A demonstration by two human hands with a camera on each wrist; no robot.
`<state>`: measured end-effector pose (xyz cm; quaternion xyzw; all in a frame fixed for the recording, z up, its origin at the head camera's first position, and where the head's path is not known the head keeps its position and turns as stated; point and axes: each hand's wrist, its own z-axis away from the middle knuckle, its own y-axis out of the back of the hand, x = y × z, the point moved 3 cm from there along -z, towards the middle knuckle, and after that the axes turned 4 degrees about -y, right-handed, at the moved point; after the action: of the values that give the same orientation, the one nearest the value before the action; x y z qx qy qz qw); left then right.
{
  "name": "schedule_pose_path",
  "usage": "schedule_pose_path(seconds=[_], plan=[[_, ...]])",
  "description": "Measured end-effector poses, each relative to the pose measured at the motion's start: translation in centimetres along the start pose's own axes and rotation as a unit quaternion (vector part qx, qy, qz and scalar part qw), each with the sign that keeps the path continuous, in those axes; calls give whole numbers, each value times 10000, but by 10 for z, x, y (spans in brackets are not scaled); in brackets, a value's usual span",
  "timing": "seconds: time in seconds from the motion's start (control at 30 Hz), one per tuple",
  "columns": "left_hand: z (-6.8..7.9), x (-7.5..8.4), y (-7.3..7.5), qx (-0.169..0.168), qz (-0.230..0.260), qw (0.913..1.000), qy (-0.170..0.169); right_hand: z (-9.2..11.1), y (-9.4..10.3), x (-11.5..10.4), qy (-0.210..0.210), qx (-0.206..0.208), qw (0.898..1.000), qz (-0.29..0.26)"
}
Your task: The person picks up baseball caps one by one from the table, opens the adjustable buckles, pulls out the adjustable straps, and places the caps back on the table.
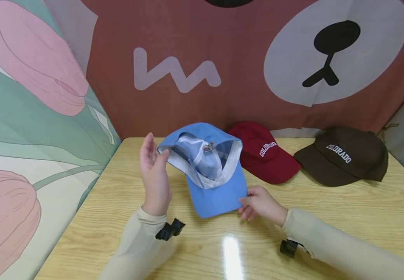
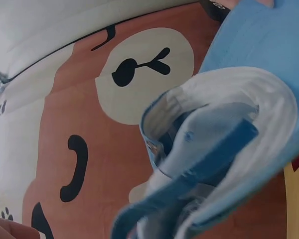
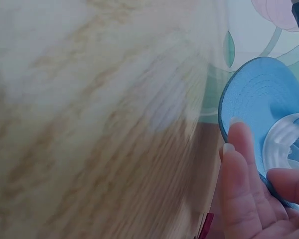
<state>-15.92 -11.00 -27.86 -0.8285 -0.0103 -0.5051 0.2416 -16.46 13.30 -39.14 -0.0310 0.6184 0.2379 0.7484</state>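
A light blue baseball cap (image 1: 219, 198) is held up over the table, its inside with a white sweatband turned toward me and its brim pointing down. My right hand (image 1: 263, 204) pinches the brim's right edge; in the right wrist view the thumb (image 3: 291, 185) lies on one face and the fingers (image 3: 239, 174) on the other. Beside the cap's left rim, my left hand (image 1: 154, 179) is raised with fingers extended, thumb tip right at the rim. The left wrist view shows the cap's loose blue back strap (image 2: 189, 177) close up, slightly blurred.
Behind the blue cap lies a dark red COLORADO cap (image 1: 268, 159), partly covered by it. A dark brown COLORADO cap (image 1: 345, 155) sits farther right. They rest on a light wooden table (image 1: 100, 225), with a bear-print cloth (image 1: 188, 105) hanging along its back edge.
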Motion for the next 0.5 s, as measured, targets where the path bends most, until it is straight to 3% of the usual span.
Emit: schedule_pose_path(seconds=[0.17, 0.5], plan=[[4, -2, -2, -188, -87, 9998, -62, -6, -3, -3, -127, -8, 9999, 13], [13, -13, -1, -905, -576, 9940, -204, -21, -11, -4, -308, -186, 9993, 71]])
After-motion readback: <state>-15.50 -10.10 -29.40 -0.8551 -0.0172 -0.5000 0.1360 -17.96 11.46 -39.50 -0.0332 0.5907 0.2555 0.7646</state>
